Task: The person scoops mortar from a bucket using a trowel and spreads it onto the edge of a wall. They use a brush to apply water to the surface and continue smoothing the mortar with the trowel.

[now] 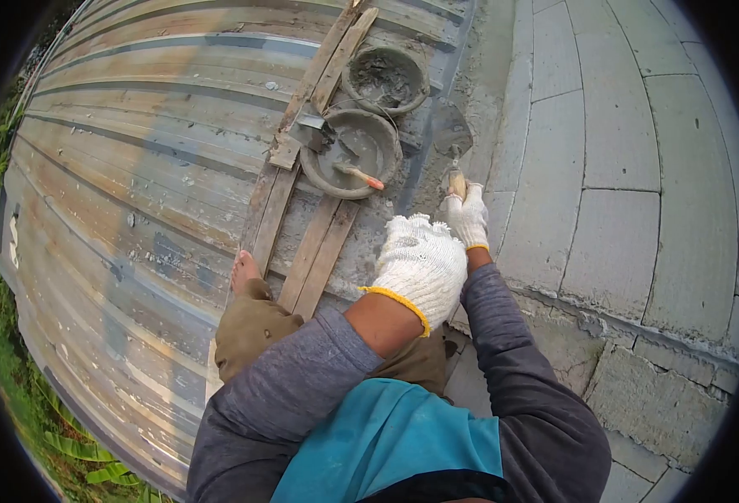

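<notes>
My right hand (468, 220), in a white knit glove, grips the wooden handle of a trowel (450, 130). The broad, mortar-smeared blade points away from me, beside the foot of the block wall. Nearer to me is my left hand (424, 261), also gloved; its fingers are curled closed, and the palm side is hidden. Ahead and to the left stands a round bucket (309, 172) of wet grey mortar. A tool with a wooden, orange-tipped handle (359, 175) rests in it. Just behind, a second bucket (421, 94) holds thicker mortar.
Wooden planks (311, 256) lie across the ribbed metal roof (135, 176), with my bare foot (245, 270) beside them. A grey metal piece (312, 126) sits at the near bucket's rim. The grey block wall (617, 151) rises on the right. Greenery borders the roof's left edge.
</notes>
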The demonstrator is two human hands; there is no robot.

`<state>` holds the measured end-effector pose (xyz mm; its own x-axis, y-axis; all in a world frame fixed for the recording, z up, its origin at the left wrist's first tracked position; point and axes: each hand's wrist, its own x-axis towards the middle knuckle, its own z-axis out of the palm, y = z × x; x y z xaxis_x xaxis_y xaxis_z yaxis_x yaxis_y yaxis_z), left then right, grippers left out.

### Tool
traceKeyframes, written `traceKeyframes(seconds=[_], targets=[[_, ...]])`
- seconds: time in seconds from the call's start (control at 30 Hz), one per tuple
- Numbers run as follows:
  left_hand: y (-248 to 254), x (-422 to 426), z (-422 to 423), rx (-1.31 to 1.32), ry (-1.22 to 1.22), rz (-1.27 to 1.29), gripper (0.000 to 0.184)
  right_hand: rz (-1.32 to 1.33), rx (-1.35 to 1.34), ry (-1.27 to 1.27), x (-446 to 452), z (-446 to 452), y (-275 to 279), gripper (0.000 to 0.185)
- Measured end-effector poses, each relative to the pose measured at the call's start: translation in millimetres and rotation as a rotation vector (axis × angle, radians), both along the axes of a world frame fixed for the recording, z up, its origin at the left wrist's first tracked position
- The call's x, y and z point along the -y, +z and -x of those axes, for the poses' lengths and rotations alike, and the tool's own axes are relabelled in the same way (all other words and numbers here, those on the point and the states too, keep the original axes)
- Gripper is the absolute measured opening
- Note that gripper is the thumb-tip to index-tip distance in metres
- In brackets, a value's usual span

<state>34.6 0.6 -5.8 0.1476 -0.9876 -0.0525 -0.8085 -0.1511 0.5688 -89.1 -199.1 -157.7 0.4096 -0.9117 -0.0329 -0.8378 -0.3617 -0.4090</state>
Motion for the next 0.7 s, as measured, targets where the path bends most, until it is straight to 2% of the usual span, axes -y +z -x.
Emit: traceKeyframes(seconds=[0.07,0.17,0.27,0.33,0.43,0.6,0.67,0.7], targets=[[4,3,9,-0.005,-0.065,-0.052,0.02,0.004,-0.148,0.112,32,-56,17,0.04],[-1,6,21,0.004,-0.065,-0.072,0.02,0.142,-0.408,0.308,76,-130,21,0.037],[1,5,22,0.013,-0.078,-0.122,0.021,0.152,-0.605,0.439,118,-187,1,0.033],[3,6,17,-0.013,-0.1,-0.184,0.022,0.168,-0.616,0.458,138,-212,-19,0.032],[3,8,4,-0.044,-0.123,-0.281,0.023,0.252,-0.89,0.59,150,-239,-33,0.032],[2,7,-11,-0.077,-0.081,-0.295,0.024,0.201,-0.92,0.679,147,-267,-8,0.033],[-1,5,-11,-0.075,-0.082,-0.279,0.024,0.224,-1.0,0.842,144,-269,14,0.033],[-3,4,-9,-0.086,-0.079,-0.246,0.025,0.238,-0.961,0.806,152,-270,5,0.035]])
